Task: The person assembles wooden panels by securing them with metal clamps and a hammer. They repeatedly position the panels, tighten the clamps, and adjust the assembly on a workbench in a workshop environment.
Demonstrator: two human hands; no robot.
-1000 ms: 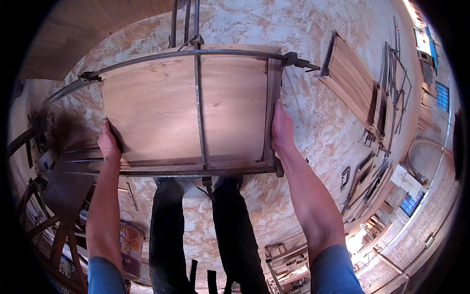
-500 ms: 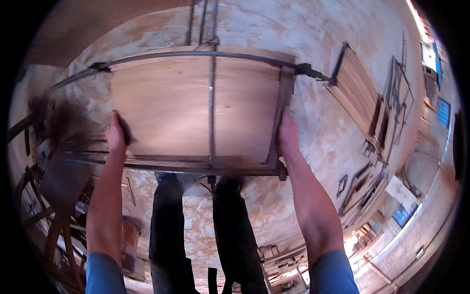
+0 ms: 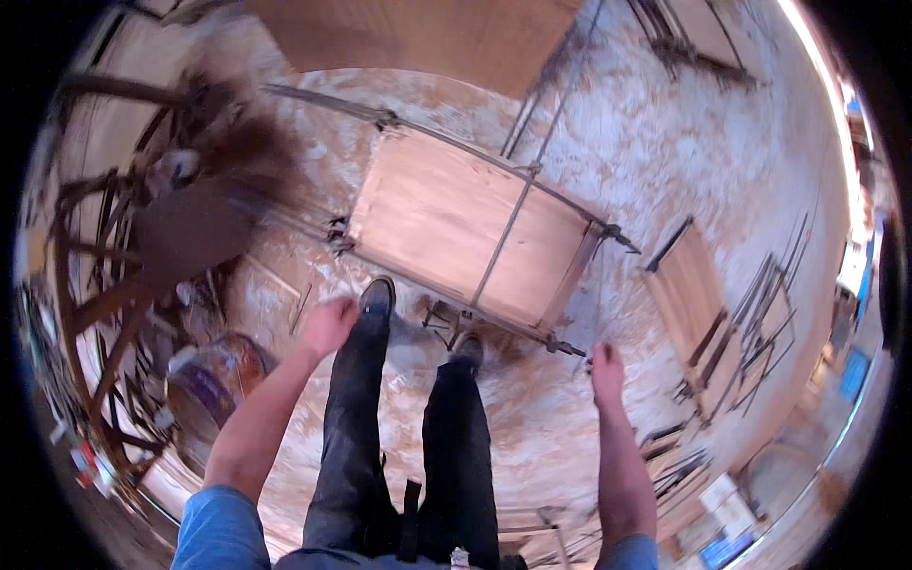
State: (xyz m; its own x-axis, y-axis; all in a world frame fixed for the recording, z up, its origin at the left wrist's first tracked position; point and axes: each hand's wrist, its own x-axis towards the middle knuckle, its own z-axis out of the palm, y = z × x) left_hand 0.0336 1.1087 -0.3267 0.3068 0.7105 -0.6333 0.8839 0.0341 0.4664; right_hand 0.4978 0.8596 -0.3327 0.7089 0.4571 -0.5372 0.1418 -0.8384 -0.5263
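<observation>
A pale wooden panel [image 3: 432,204] lies on the floor ahead of my feet, with long metal bar clamps along its far and near edges. Another bar clamp [image 3: 502,242] crosses over its middle. My left hand [image 3: 331,326] hangs beside my left shoe, away from the panel, its fingers loosely bent and slightly blurred. To the right of the near clamp's end [image 3: 568,349], my right hand [image 3: 606,373] is held in the air with loosely curled fingers. Neither hand appears to hold anything.
A large brown board [image 3: 418,38] is at the far side. Slatted wood in clamps [image 3: 689,294] lies at right, with more bars beyond. At left stand a dark round-topped piece [image 3: 195,233], metal frames and a stained bucket [image 3: 214,380]. Pale patches mark the floor.
Both hands have let go of the clamped panel, which was held by its sides and now rests on the floor, turned at an angle. The hands have drawn back toward me.
</observation>
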